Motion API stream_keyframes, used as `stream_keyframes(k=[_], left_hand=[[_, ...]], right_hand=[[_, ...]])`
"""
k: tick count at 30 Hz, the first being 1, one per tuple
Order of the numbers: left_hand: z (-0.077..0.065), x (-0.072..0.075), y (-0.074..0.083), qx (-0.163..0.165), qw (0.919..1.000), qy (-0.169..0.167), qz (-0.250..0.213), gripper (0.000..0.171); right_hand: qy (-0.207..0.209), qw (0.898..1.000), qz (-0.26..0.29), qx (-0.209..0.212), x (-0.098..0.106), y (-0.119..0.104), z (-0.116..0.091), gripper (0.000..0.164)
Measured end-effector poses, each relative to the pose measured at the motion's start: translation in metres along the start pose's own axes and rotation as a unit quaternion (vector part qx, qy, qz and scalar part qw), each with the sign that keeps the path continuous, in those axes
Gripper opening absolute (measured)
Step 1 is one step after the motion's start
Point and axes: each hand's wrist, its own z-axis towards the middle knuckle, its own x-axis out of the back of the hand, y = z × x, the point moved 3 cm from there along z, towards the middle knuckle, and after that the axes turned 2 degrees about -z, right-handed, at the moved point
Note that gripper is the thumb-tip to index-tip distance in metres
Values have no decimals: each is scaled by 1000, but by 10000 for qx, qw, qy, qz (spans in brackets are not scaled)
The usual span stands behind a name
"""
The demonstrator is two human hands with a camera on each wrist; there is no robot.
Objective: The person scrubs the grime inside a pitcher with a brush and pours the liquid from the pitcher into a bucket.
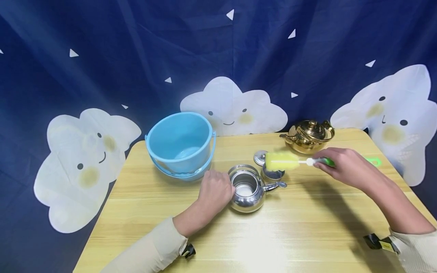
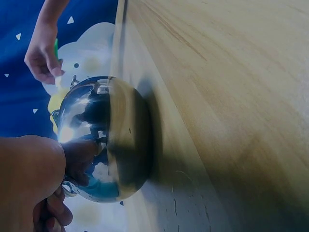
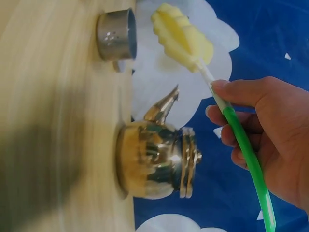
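Note:
My left hand [image 1: 216, 189] grips the handle side of a lidless silver teapot [image 1: 248, 203] standing on the table. In the left wrist view its curled fingers [image 2: 58, 211] show beside the teapot's shiny body [image 2: 126, 140]; the handle is mostly hidden. With thumb and fingers, my right hand [image 1: 348, 167] holds a sponge bottle brush [image 1: 281, 161] by its green and white handle. The yellow sponge head [image 3: 181, 36] is in the air, to the right of the teapot's opening. Below it in the head view are a metal strainer cup [image 1: 273, 174] and a silver lid [image 1: 260, 157].
A light blue bucket [image 1: 181, 161] with its handle down stands at the back left. At the back right is a gold teapot [image 1: 308, 138] with its lid on. Behind the wooden table [image 1: 153, 212] hangs a dark blue curtain [image 1: 136, 49] with white clouds.

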Motion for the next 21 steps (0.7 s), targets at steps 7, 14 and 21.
stream_keyframes(k=[7,14,21], left_hand=[[0,0,0,20,10000,-73,32,37],[-2,-1,1,30,10000,-92,3,35],[-1,-2,0,55,9999,82,-21,34]], right_hand=[[-148,9994,24,-308,-7,11,-9,24],[-329,9976,185,-573,-12,20,-16,19],[-607,9932,354,-932,-20,29,-28,16]])
